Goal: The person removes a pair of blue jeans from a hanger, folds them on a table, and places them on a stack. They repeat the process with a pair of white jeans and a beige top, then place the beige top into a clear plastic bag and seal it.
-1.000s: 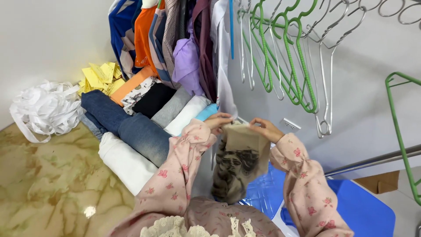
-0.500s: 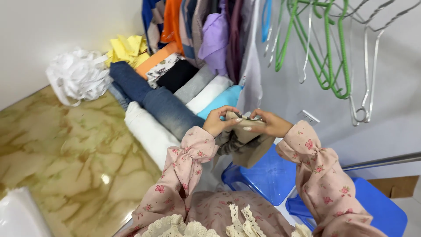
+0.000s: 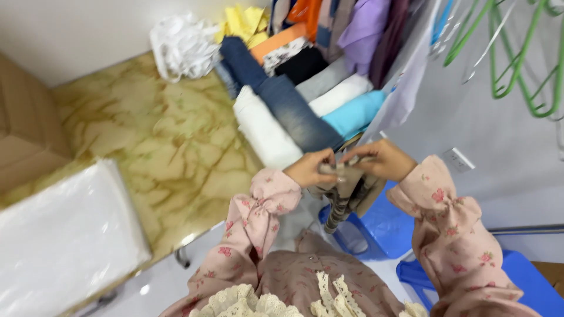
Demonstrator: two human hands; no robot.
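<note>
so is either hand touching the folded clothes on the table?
No: the left hand and right hand both pinch a brown striped garment held in the air, apart from the folded stack.

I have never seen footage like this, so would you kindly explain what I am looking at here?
There is no machine: a person wears a camera on the head, looking down at their own arms in pink flowered sleeves. The left hand and right hand together pinch a brownish striped garment that hangs down between them. Beyond, folded clothes lie in a row on a marbled table, beside a white bag. Green hangers hang at the right; blue stools stand below.
</note>
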